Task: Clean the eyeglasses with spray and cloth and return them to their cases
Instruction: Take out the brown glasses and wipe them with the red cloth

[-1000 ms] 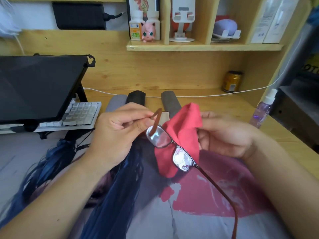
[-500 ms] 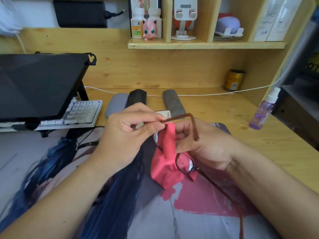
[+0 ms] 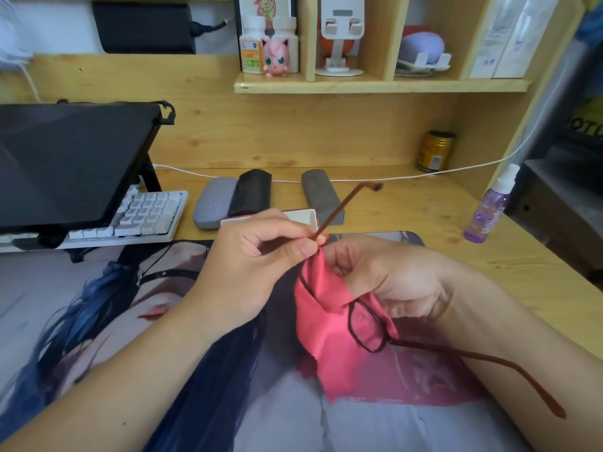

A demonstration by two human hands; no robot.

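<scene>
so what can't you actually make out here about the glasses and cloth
All in the head view:
- Upper lens of the glasses: wrapped in the red cloth, so its state cannot be told.
- Right hand fingertips: hidden behind the cloth.
- Left hand pinch point on the temple: partly covered by the thumb.
- Spray bottle label: too small to read.
- White case: mostly hidden by the left hand.

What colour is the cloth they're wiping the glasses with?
The cloth is a plain pinkish red, with no pattern; the head view shows it.
</scene>
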